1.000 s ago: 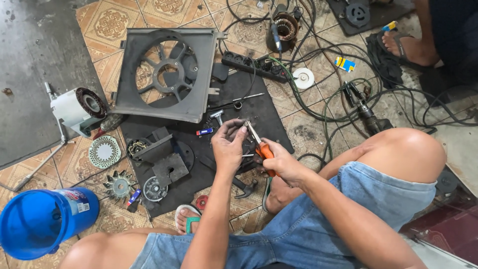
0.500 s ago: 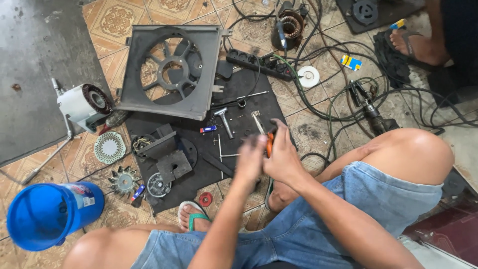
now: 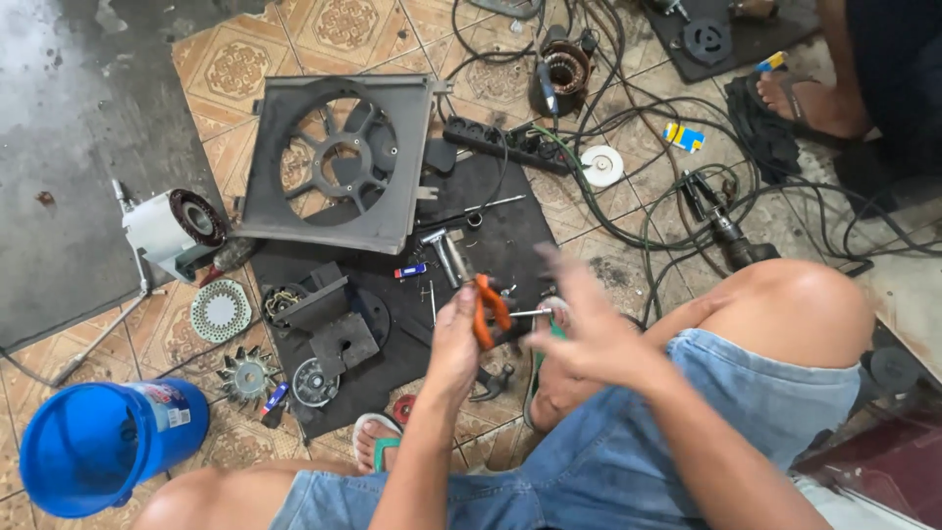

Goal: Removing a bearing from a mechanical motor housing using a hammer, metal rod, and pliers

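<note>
My left hand (image 3: 453,342) is closed around orange-handled pliers (image 3: 488,312), held above the black mat (image 3: 496,231) in front of my knees. The plier jaws point up and away from me. My right hand (image 3: 579,334) is just to the right of the pliers, blurred, with fingers spread and nothing clearly in it. A thin metal pin (image 3: 530,314) shows between the two hands; I cannot tell whether either hand holds it. On the mat lie a small hammer-like tool (image 3: 439,247) and black motor brackets (image 3: 329,319).
A grey fan shroud (image 3: 339,162) leans over the mat's far left. A white motor housing (image 3: 177,226), toothed disc (image 3: 221,309) and small impeller (image 3: 245,376) lie left. Blue bucket (image 3: 98,447) at bottom left. Power strip (image 3: 500,142), tangled cables, drill (image 3: 726,231); another person's sandalled foot (image 3: 805,98).
The pliers were in my right hand a second ago; now my left hand grips them and my right hand has come off, fingers spread. The view has shifted slightly.
</note>
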